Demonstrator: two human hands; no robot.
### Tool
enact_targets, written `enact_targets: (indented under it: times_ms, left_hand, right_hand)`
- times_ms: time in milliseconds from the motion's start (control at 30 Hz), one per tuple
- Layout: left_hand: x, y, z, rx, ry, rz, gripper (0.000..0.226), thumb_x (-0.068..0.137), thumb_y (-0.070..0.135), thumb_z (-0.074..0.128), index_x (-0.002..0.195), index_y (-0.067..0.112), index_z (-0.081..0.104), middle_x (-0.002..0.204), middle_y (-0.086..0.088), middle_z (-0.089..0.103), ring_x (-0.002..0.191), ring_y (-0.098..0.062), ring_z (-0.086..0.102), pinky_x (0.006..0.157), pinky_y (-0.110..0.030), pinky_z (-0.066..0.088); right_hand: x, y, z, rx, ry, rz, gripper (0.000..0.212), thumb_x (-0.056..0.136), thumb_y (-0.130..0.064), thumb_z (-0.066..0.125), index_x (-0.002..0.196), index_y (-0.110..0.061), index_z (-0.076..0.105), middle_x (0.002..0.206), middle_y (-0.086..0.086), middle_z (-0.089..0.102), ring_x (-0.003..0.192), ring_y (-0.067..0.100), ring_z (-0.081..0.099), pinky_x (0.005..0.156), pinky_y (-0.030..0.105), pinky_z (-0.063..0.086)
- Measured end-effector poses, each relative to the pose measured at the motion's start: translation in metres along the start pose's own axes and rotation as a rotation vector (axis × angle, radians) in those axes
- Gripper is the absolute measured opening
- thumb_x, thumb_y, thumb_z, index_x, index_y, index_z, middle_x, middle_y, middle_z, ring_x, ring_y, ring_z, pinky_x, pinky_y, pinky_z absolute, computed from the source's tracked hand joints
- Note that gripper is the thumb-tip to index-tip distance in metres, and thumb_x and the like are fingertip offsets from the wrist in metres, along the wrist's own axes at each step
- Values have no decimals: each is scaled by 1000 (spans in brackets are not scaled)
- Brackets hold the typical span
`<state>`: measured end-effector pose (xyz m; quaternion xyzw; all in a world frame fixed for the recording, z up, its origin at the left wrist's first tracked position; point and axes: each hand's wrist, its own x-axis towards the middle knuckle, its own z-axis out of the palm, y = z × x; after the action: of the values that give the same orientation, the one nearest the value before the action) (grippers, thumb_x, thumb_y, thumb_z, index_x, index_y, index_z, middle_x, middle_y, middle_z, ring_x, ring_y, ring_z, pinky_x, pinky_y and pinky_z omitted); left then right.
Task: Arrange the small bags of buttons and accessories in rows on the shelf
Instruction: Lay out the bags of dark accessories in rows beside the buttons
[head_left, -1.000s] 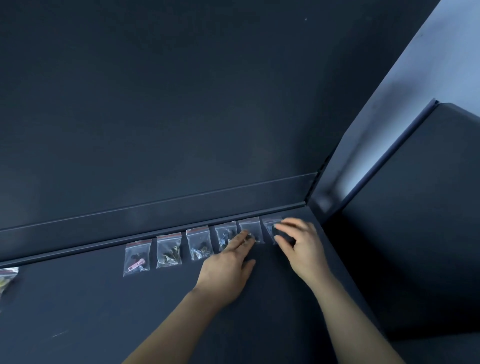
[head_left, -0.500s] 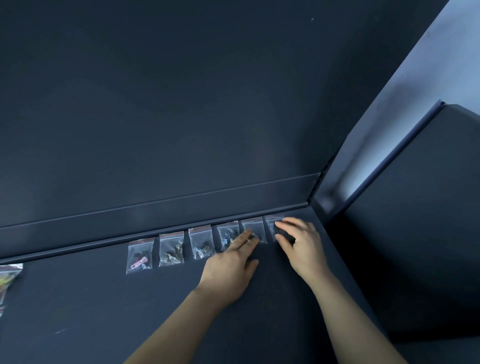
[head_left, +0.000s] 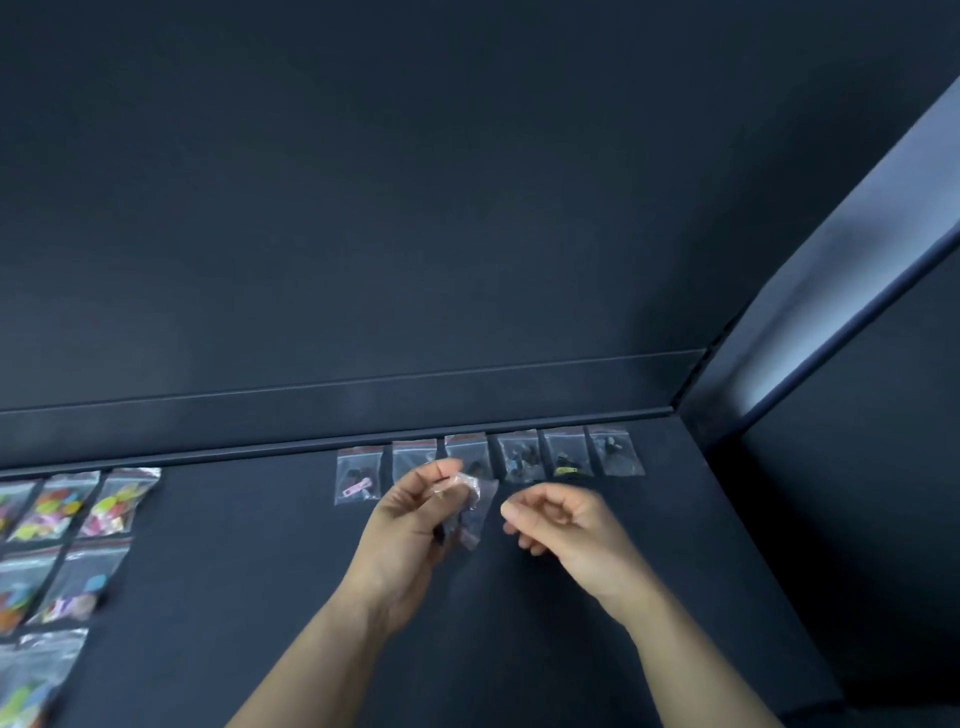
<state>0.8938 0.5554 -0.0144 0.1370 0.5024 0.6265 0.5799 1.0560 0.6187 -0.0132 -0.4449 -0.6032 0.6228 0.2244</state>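
Small clear bag (head_left: 475, 512) is pinched in the fingers of the raised left hand (head_left: 410, 525) above the shelf (head_left: 249, 582), before a row of six bags (head_left: 521, 457). The right hand (head_left: 569, 519) is held just beside it, fingers loosely curled, seemingly empty.

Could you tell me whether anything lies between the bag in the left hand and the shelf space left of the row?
Nothing visible does: the left hand holds the small bag above the shelf, with only bare surface left of the row.
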Motion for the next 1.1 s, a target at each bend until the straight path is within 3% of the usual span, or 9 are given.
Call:
enact_targets:
  times_ms: [100,167,267,400,533,667,867,1000,1100]
  left_hand:
    - [-12,5,-16,-21,-10,30,32,77,5,66,109,8,64,80,-8,65,51,-11,46,54,-19,48]
    - [-21,8,-27,10,-28,39,33,80,8,65,113,7,63,82,-3,70,51,-9,50,59,-22,45]
    - [-32,12,-45,27,-17,16,36,74,10,70,109,7,62,78,-3,70,61,-12,62,65,-27,53]
    - [-44,16,-67,256,36,41,13,82,6,70,94,4,66,72,-9,64,60,-11,58,50,-21,44]
    - [-49,25,-85,452,27,105,8,86,5,66,85,9,73,60,0,58,48,-8,40,44,-18,32]
    - [-47,34,-100,474,46,118,11,89,7,63,95,3,72,61,9,62,42,3,42,44,-8,32]
    - [-35,41,-113,522,101,139,19,83,5,71,100,-2,67,78,-9,66,40,6,47,43,-4,35]
    - [-22,35,-127,573,222,141,18,79,10,75,95,10,67,74,0,69,48,3,54,48,-7,40]
    - [-21,29,-135,702,262,200,26,75,12,80,94,20,65,84,8,70,71,-5,62,62,-5,44]
  right_hand:
    - [0,-3,31,51,-2,-24,5,81,-20,74,83,-16,72,73,-2,68,68,8,60,69,24,50]
    - [2,-4,46,53,24,-48,6,82,-15,73,77,-19,72,68,-5,67,67,9,61,70,25,51]
    - [3,-6,63,152,41,-47,8,85,-7,68,80,-12,70,67,-1,68,67,13,64,68,27,54]
    - [1,-5,79,183,-23,3,7,85,2,63,84,-5,62,71,6,65,67,17,66,66,27,55]
    - [1,-7,88,84,-144,0,23,80,-12,74,101,-12,63,80,0,67,75,11,64,74,27,53]
    - [1,-4,101,-51,-133,-18,6,84,-5,68,83,-11,69,69,-1,67,64,12,60,64,24,51]
    - [0,6,124,-33,-109,14,5,90,-11,63,91,-12,67,66,-2,66,59,10,59,57,24,49]
    - [8,13,139,-122,-13,54,2,87,-10,65,86,-9,66,62,-2,66,49,8,55,46,23,43]
    - [14,15,148,-186,86,58,5,84,-9,67,87,-10,63,68,3,69,46,10,60,43,24,45]
